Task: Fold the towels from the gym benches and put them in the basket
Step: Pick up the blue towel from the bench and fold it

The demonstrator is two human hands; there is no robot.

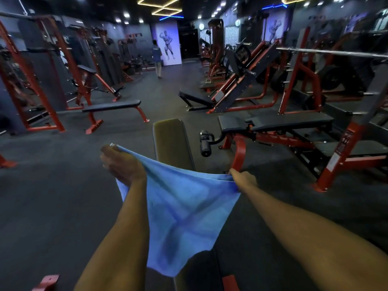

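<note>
A blue towel (184, 211) hangs in the air in front of me, stretched between both hands above a dark padded bench (171, 141). My left hand (121, 164) pinches the towel's upper left corner, raised a little higher. My right hand (244, 179) grips the upper right corner. The cloth sags between them and drapes down to a point near my body. No basket is in view.
A flat bench (112, 106) with red legs stands at the left, and an adjustable bench (279, 122) with a roller pad at the right. Red racks and machines line both sides. A person (157, 59) walks away down the middle aisle of dark floor.
</note>
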